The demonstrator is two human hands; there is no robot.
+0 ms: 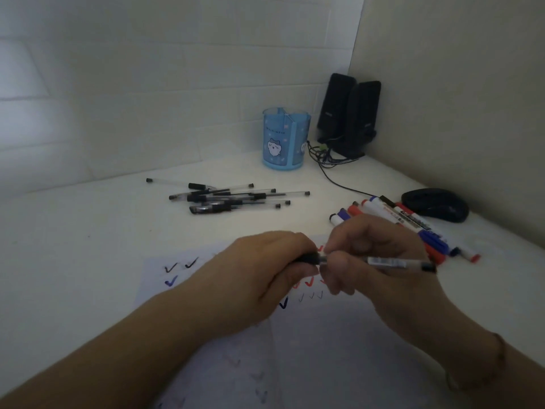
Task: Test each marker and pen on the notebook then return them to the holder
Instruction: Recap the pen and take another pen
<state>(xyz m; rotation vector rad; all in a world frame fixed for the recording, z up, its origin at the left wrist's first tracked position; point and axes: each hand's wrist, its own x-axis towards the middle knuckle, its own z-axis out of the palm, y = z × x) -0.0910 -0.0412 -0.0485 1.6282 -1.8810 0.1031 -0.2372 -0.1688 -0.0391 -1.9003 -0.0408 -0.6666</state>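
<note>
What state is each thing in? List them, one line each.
Pen: level, both hands on it.
Left hand: grips cap end.
Right hand: pinches barrel.
Holder: upright, looks empty.
Pen pile: lying loose.
Markers: lying, capped.
Notebook: open, ticked.

I'm looking at a home desk corner: white desk (88, 208) against bare walls, speakers (349, 113), mouse (436, 205), a cartoon pen holder (286, 140), loose pens (233, 197).
</note>
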